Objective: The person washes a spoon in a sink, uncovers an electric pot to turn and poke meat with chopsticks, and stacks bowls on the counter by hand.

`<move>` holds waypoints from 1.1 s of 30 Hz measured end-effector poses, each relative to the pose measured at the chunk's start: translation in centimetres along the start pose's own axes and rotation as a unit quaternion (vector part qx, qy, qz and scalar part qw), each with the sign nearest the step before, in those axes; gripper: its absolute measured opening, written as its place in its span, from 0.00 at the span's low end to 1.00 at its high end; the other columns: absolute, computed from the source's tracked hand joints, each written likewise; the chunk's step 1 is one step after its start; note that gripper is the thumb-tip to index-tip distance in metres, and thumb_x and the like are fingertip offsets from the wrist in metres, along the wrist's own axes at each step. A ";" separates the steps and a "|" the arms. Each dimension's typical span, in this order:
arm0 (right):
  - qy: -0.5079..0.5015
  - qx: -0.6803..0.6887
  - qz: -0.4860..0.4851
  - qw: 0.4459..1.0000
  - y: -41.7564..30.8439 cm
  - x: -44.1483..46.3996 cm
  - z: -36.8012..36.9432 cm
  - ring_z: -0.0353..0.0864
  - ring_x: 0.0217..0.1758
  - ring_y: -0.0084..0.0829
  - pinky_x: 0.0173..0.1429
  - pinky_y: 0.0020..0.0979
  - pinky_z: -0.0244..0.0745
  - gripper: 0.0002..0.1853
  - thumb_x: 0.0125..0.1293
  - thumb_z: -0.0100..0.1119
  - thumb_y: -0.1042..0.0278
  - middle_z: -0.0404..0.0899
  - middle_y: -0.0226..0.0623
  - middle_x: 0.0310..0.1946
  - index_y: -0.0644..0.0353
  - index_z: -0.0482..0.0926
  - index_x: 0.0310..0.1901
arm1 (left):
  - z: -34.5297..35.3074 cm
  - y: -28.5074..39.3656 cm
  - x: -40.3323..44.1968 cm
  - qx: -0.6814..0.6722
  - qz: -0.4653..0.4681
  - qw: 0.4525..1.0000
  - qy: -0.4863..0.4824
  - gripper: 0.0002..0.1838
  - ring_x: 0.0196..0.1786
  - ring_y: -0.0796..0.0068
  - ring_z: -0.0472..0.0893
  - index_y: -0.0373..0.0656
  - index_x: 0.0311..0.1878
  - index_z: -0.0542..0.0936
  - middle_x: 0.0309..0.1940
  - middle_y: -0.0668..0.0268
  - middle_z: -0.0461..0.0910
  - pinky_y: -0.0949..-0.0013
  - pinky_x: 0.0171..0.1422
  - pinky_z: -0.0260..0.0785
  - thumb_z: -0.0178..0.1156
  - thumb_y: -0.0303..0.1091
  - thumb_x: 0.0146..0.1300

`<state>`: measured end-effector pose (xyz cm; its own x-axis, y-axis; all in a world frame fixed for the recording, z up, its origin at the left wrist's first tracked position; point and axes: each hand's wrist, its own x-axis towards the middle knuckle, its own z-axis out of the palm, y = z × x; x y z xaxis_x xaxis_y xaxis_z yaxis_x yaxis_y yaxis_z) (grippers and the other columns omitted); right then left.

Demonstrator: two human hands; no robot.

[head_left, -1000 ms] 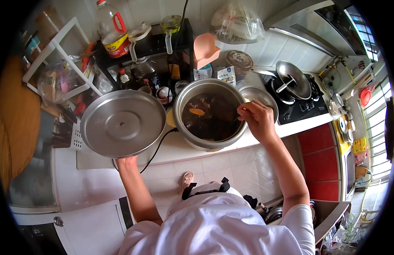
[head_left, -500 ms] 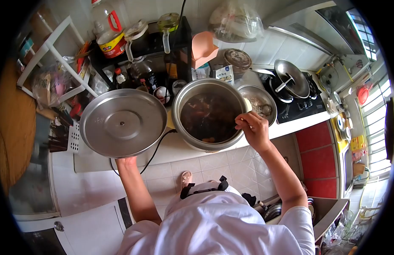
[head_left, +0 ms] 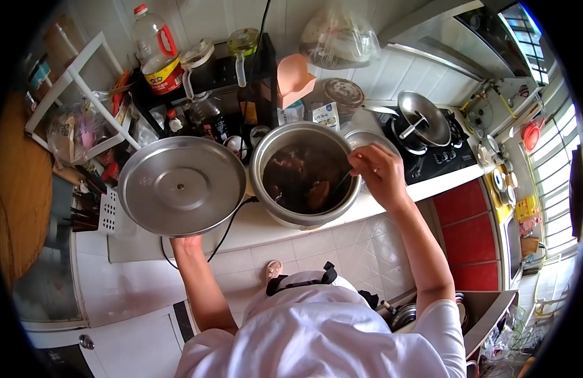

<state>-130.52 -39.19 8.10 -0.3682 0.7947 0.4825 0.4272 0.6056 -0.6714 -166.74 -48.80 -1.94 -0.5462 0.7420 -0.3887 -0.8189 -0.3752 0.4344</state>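
A round metal lid (head_left: 181, 201), inner side up, rests on my left hand (head_left: 187, 243), whose fingers are hidden beneath it. Right of the lid stands a large pot (head_left: 257, 170) holding dark liquid (head_left: 298, 165) with brown pieces in it. Over the pot's right rim, my right hand (head_left: 376, 167) is closed round a thin utensil (head_left: 344, 181) that slants down into the liquid; its lower end is hidden. A metal bowl (head_left: 361, 136) sits behind my right hand, partly covered by it.
On the right a wok (head_left: 430, 120) stands on the black gas stove (head_left: 430, 162). Behind are an oil bottle (head_left: 156, 63), a black rack (head_left: 209, 70) with jugs, and a pink container (head_left: 294, 79). A black cord (head_left: 232, 220) hangs over the counter edge. An open drawer (head_left: 486, 327) lies lower right.
My right hand has moved up slightly with the utensil, and a brown piece now shows near the liquid's surface beside it. The lid stays on my left hand. The view has shifted a little.
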 end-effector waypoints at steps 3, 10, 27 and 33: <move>0.032 -0.011 0.040 0.999 0.1 0.2 -0.2 0.83 0.26 0.28 0.27 0.22 0.73 0.03 0.61 0.55 0.76 0.76 0.38 0.27 0.67 0.75 0.34 | 0.2 0.0 -0.3 -0.005 0.003 1.000 0.023 0.18 0.54 0.61 0.73 0.37 0.53 0.72 0.53 0.57 0.74 0.54 0.62 0.66 0.50 0.39 0.66; 0.060 0.106 0.193 0.974 2.1 -2.8 0.2 0.80 0.25 0.22 0.27 0.19 0.71 0.08 0.68 0.48 0.69 0.79 0.35 0.28 0.64 0.74 0.39 | -1.2 0.4 0.1 0.023 0.005 0.999 -0.042 0.18 0.54 0.61 0.73 0.37 0.53 0.72 0.52 0.58 0.74 0.54 0.62 0.66 0.52 0.39 0.65; 0.229 0.174 0.129 0.949 2.9 -5.3 -2.3 0.56 0.15 0.11 0.19 0.17 0.60 0.18 0.72 0.40 0.54 0.65 0.24 0.18 0.59 0.69 0.30 | -2.4 -0.2 1.5 0.026 -0.020 0.996 -0.088 0.17 0.53 0.61 0.73 0.36 0.52 0.72 0.51 0.56 0.74 0.54 0.62 0.67 0.56 0.35 0.63; 0.285 0.171 0.174 0.927 4.4 -5.5 -3.3 0.57 0.15 0.13 0.19 0.17 0.64 0.18 0.72 0.41 0.53 0.68 0.27 0.23 0.57 0.69 0.30 | -2.0 -0.1 0.6 0.035 -0.003 0.994 -0.104 0.17 0.54 0.61 0.73 0.35 0.52 0.72 0.52 0.56 0.74 0.54 0.63 0.66 0.56 0.35 0.63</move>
<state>-123.93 -40.72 4.31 0.2800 0.8913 0.3568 0.1147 0.3379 -0.9342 -167.32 -49.45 -3.80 -0.4874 0.8456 -0.2178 -0.8036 -0.3368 0.4907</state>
